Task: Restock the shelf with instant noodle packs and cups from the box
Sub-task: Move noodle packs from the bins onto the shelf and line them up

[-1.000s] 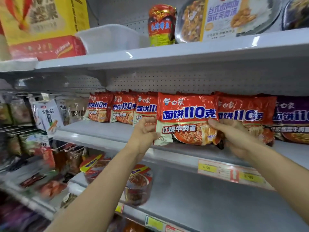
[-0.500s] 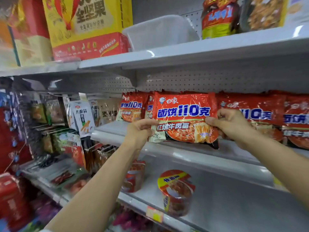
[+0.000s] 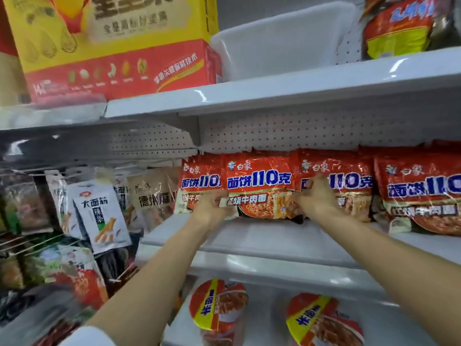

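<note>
Pushed deeper onto the shelf [image 3: 249, 243], the noodle pack [image 3: 259, 186] stands face-out, long axis sideways, pinched by left hand [image 3: 212, 208] and right hand [image 3: 316, 196].

Red crinkly plastic noodle pack with blue lettering [image 3: 259, 188] held upright on the white metal middle shelf [image 3: 262, 236], pinched at its lower left corner by the left hand [image 3: 212, 208] and at its right edge by the right hand [image 3: 316, 196], fingers [image 3: 305, 182] curled over the wrapper. Flanked by matching red packs: one just behind on the left [image 3: 197, 181], two more on the right [image 3: 349, 176] [image 3: 424, 196]. Below, two red-and-yellow-lidded noodle cups [image 3: 219, 305] [image 3: 321, 320] lying tilted on the lower shelf [image 3: 269, 318]; above, a yellow and red cardboard box [image 3: 119, 46] beside a white plastic tub [image 3: 282, 41] on the top shelf [image 3: 274, 88].
</note>
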Motion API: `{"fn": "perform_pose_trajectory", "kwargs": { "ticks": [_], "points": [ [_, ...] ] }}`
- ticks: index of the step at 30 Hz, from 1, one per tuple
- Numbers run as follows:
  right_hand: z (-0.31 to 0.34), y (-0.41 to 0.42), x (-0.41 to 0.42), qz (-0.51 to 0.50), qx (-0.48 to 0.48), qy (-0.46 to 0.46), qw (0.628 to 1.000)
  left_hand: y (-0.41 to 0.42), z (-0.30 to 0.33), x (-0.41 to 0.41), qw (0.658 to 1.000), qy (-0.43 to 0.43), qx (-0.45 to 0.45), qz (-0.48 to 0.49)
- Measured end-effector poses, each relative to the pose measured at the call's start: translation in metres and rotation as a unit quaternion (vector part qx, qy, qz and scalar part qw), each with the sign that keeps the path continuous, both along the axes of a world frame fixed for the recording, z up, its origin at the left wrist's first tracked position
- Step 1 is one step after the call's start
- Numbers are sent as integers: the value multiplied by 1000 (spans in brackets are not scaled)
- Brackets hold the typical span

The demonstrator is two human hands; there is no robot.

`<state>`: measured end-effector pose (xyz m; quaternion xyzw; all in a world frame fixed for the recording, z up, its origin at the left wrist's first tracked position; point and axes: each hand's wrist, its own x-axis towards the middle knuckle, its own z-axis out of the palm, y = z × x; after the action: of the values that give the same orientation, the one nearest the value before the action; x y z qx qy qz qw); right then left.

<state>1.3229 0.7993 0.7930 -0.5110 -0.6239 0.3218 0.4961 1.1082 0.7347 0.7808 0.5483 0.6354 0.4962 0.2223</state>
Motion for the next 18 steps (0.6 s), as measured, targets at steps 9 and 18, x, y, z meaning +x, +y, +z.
{"fn": "perform_pose_trajectory", "kwargs": {
  "ticks": [9, 18],
  "points": [
    [-20, 11, -11, -44, 104, -313, 943, 27, -14, -9, 994, 61, -37, -80],
    [-18, 3, -20, -138, 143, -468, 861, 45, -19, -19, 990, 128, -43, -28]
  ]
}}
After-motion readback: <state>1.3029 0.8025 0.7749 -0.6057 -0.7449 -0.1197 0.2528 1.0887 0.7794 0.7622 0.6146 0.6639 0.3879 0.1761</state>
